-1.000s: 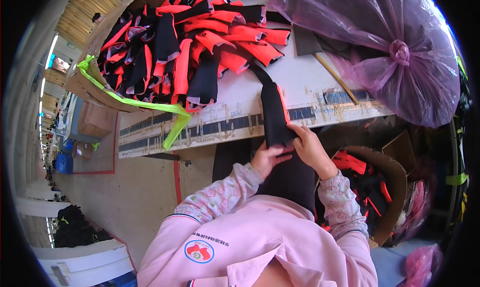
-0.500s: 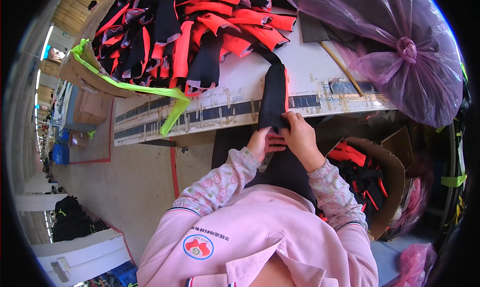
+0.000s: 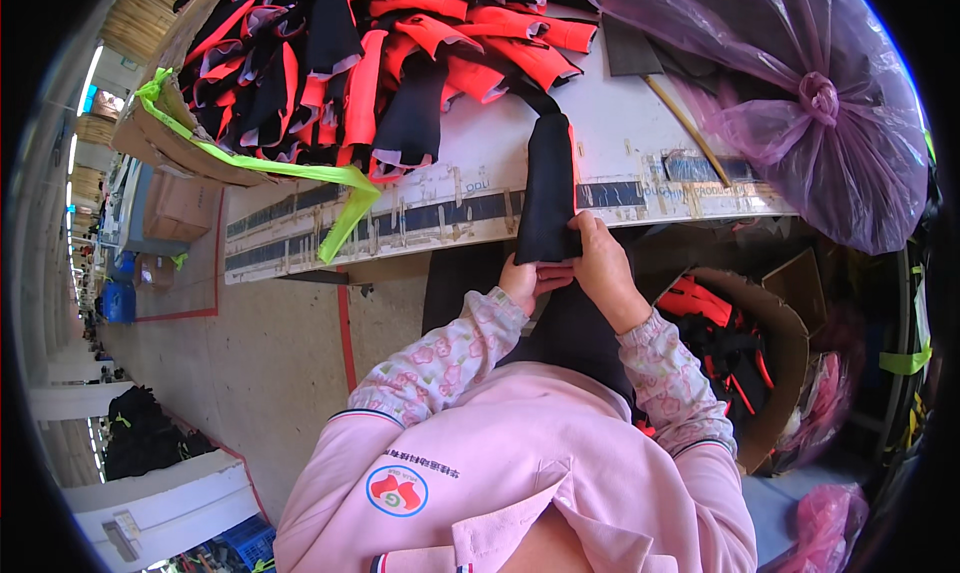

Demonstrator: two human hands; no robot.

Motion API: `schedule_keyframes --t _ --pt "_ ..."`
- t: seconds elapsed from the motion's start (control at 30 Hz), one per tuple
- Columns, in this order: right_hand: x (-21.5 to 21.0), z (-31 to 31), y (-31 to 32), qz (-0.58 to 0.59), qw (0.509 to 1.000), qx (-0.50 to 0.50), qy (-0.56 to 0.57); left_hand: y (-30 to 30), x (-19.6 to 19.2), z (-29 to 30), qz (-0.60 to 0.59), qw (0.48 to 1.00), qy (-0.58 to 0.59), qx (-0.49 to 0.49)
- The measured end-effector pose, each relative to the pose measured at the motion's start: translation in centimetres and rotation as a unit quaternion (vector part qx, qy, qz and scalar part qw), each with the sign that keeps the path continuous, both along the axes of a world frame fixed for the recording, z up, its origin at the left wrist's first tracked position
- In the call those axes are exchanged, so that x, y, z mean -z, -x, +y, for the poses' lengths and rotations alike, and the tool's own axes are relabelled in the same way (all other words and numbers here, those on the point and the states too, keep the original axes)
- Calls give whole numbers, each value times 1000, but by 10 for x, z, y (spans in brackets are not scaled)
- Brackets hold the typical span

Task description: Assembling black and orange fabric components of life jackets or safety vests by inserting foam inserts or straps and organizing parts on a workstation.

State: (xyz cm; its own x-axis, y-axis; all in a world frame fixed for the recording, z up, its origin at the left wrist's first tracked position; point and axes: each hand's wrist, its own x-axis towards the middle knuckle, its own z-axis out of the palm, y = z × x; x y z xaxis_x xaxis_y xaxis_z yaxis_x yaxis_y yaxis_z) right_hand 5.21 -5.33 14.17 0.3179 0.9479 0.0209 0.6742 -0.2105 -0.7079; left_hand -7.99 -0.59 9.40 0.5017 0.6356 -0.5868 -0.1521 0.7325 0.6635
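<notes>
At the near edge of the worktable [image 3: 640, 163], you hold a long black fabric strip [image 3: 548, 188] that hangs off the table toward your lap, your left hand [image 3: 522, 281] and right hand [image 3: 600, 265] both pinched on its lower end, thumbs nearly touching. You seem to be lining up or folding that end; the next move likely calls for a steady, even grip. Behind it lies a pile of red and black pieces [image 3: 380, 63], a tied purple bag [image 3: 800, 103] to the right, a cardboard box [image 3: 760, 353] beside your knee.
</notes>
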Motion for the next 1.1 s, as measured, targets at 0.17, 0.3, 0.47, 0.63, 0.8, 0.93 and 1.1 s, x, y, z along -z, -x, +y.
schedule_keyframes --t 0.17,0.3,0.47,0.63,0.8,0.93,1.1 --pt "2 1 0 12 1000 -7 -13 -6 11 -6 -40 999 5 -4" --pt "6 3 2 4 1000 -2 1 -13 20 -7 12 999 -30 -38" --pt "2 7 -1 35 998 13 -54 -14 17 1 10 996 -65 -53" --pt "4 15 -10 44 991 21 -123 -24 -11 10 -35 997 -24 -62" --pt "13 16 -11 18 997 20 -72 -23 -13 11 -21 996 51 -76" --pt "18 13 -11 39 996 26 -79 -23 -12 4 -7 995 95 -26" --pt "19 14 -9 40 996 30 -80 -21 5 5 -35 997 56 -32"
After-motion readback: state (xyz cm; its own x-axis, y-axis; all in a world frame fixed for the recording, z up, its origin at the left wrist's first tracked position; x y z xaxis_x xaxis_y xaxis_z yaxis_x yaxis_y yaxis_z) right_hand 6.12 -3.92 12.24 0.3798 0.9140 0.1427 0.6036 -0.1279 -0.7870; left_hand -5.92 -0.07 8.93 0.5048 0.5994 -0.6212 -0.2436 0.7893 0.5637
